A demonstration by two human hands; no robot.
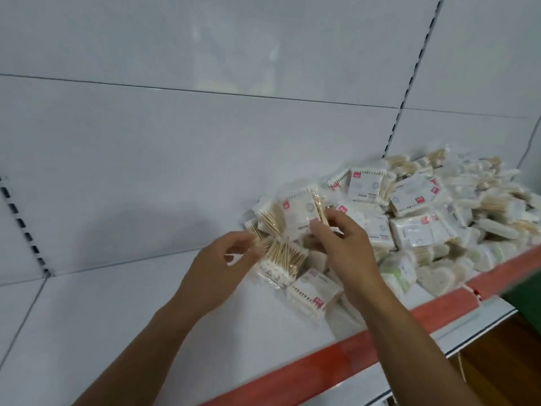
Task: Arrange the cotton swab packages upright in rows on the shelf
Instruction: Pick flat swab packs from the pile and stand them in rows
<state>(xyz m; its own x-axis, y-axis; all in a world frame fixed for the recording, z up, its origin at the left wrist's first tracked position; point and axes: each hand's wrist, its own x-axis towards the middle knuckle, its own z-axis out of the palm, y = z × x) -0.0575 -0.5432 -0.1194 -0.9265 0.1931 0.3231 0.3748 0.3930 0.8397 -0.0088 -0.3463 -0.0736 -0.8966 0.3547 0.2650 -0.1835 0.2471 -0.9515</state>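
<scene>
A loose heap of cotton swab packages covers the right half of the white shelf; the packs lie flat or tilted, clear bags with wooden sticks and white labels with red marks. My right hand pinches an upright pack at the heap's left edge. My left hand holds the side of a pack of wooden-stick swabs just below it. Another labelled pack lies flat in front of both hands.
The shelf's front edge carries a red price strip. A white back panel with slotted uprights stands behind. The shelf's left part is bare white surface. A wooden floor shows at the lower right.
</scene>
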